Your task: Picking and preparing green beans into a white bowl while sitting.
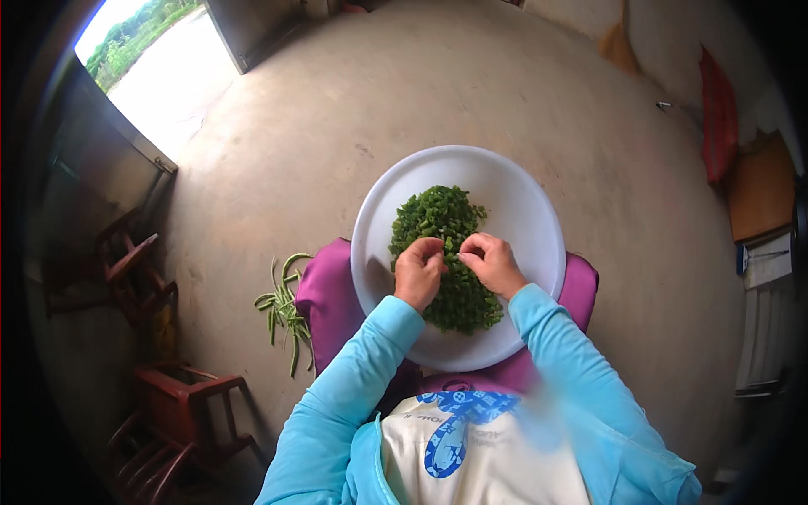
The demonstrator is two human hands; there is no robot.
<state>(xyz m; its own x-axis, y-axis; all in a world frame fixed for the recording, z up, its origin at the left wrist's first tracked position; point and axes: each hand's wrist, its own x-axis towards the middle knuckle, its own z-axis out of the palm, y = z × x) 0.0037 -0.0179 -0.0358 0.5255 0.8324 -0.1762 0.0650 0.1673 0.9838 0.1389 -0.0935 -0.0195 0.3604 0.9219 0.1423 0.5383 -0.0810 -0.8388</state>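
A large round white basin (517, 189) rests on my lap, over purple trousers (328, 290). Chopped green vegetable pieces, seemingly cut green beans (442, 211), are heaped in its middle. Over the left part of the heap is my left hand (420, 271), its thumb and fingertips curled together. My right hand (495, 262) faces it from the right, thumb and forefinger pinched close, with a small gap between the hands. Whether either hand pinches a small piece is too small to tell. Long green beans (287, 309) lie in a loose pile on the floor beside my left knee.
Dark red wooden chairs (189, 404) stand at the lower left, another wooden seat (129, 259) above them. An open doorway is at the upper left beside a metal door (230, 31). A red folded item (718, 120) and a brown box (760, 189) are along the right wall.
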